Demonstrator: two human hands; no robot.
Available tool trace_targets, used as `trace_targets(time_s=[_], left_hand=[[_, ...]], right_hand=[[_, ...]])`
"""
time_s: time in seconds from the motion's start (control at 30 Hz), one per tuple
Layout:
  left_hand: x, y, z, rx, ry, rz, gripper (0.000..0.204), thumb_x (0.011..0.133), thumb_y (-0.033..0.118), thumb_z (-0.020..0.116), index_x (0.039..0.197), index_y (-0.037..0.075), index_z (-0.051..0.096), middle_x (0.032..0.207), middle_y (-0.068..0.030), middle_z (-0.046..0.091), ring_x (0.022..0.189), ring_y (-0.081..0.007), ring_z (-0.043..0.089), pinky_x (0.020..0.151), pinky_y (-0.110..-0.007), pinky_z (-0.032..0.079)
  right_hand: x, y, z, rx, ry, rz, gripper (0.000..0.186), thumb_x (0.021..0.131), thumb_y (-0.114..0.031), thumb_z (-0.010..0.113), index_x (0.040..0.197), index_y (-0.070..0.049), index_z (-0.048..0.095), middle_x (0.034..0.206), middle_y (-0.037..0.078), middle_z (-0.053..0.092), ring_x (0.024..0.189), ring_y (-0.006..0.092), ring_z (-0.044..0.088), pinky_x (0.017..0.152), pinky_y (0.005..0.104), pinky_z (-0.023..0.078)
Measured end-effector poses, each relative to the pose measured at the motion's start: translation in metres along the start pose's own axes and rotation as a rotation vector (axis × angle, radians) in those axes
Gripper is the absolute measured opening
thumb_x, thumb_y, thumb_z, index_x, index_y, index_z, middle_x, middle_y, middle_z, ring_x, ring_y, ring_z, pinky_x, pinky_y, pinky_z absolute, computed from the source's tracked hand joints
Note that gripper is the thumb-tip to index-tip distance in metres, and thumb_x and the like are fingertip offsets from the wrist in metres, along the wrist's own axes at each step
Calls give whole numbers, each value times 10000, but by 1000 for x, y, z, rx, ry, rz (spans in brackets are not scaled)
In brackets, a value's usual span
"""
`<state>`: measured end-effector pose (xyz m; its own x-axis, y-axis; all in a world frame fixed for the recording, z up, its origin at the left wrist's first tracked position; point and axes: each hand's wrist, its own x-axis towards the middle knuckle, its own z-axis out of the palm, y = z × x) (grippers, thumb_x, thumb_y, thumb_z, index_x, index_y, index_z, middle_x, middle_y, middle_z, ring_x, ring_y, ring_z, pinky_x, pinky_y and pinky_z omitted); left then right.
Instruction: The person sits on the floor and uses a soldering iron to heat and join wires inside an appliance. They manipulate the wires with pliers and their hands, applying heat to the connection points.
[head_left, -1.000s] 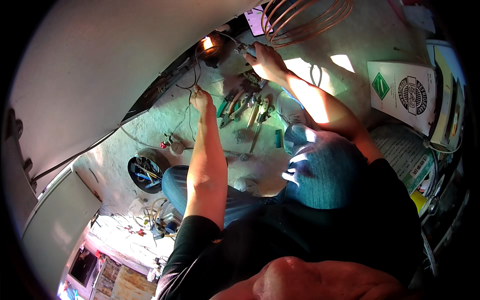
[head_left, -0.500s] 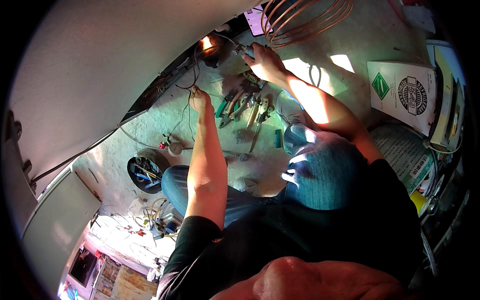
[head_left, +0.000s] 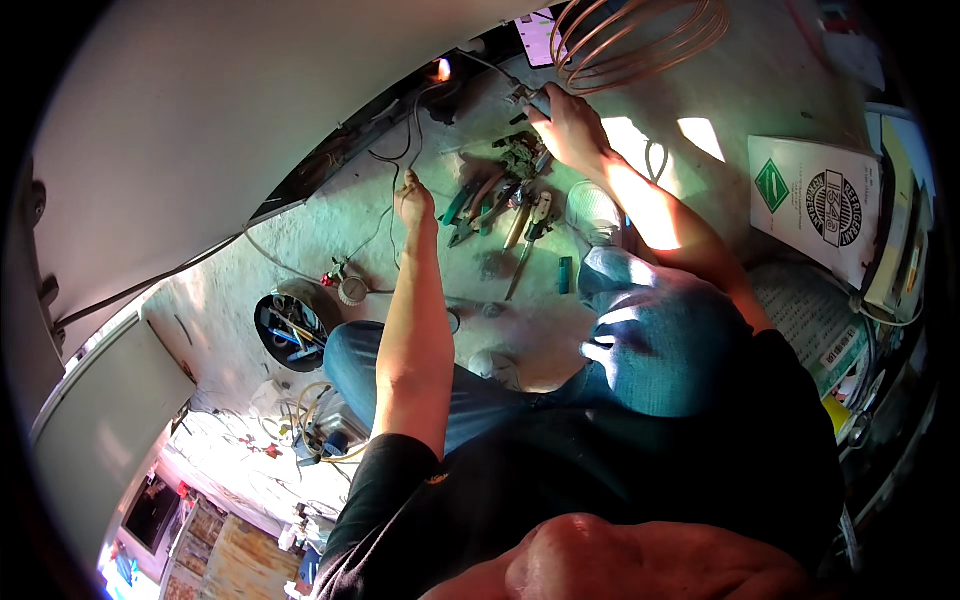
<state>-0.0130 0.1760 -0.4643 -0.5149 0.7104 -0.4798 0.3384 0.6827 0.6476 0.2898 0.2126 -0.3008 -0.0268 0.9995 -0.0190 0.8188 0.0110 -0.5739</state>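
Observation:
My right hand (head_left: 572, 128) is wrapped round the grey body of a hand torch (head_left: 522, 95), whose thin neck reaches left toward the appliance's underside. A small orange flame (head_left: 443, 70) glows there, at the dark opening. Lower and to the left, my left hand (head_left: 414, 203) is closed in a pinch on a thin bent rod (head_left: 418, 120), which runs up toward the flame. Another thin dark line crosses close to those fingertips. What exactly the flame touches is too small and dark to make out.
A large pale appliance panel (head_left: 220, 110) fills the upper left. Pliers and screwdrivers (head_left: 500, 205) lie on the floor below my hands. Nearby are a pressure gauge (head_left: 352, 290), a tool bucket (head_left: 325, 308), a copper tubing coil (head_left: 650, 75) and a white box (head_left: 820, 195) at the right.
The view has shifted slightly, so most of the scene sits farther right. Both hands keep their grips, and the flame looks smaller.

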Motion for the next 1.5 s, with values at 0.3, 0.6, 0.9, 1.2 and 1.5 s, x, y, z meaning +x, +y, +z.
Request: trace_targets(time_s=[0.3, 0.6, 0.9, 1.2, 1.5], left_hand=[[-20, -5, -1, -215, -196, -85, 509, 989, 478, 526, 631, 129, 434, 519, 5, 414, 421, -141, 389, 422, -341, 295], [-29, 1, -17, -470, -458, -195, 489, 1004, 424, 536, 622, 180, 352, 507, 48, 332, 397, -104, 285, 400, -307, 210], [-37, 5, -29, -418, -590, -228, 470, 1016, 405, 519, 636, 153, 410, 517, 26, 366, 392, -118, 316, 394, -308, 211], [-37, -11, -23, -132, -582, -14, 572, 1013, 432, 464, 570, 74, 523, 464, -44, 488, 350, -149, 395, 387, -325, 287], [5, -73, 3, 428, -354, 560, 349, 967, 333, 538, 855, 21, 649, 855, -185, 692, 777, -334, 660, 664, -447, 501]], right_hand=[[-35, -10, -36, 16, -3, 45, 397, 905, -270, 681, 1130, 35, 564, 929, 269, 670, 883, 438, 662, 752, 473, 540], [-64, -28, -70, 53, -108, 216, 376, 883, -281, 701, 1156, -47, 588, 997, 199, 685, 918, 361, 677, 800, 437, 528], [-98, 0, -78, 22, -28, 142, 190, 874, -112, 661, 1038, -24, 621, 950, 142, 619, 809, 279, 627, 733, 366, 507], [-135, 16, -93, 91, 40, 309, 170, 976, -156, 575, 1083, -24, 565, 882, 96, 632, 774, 139, 591, 720, 289, 487], [-144, 8, -90, 413, 70, 438, 109, 997, -105, 512, 1066, -35, 558, 866, 20, 578, 788, 84, 529, 706, 249, 466]])
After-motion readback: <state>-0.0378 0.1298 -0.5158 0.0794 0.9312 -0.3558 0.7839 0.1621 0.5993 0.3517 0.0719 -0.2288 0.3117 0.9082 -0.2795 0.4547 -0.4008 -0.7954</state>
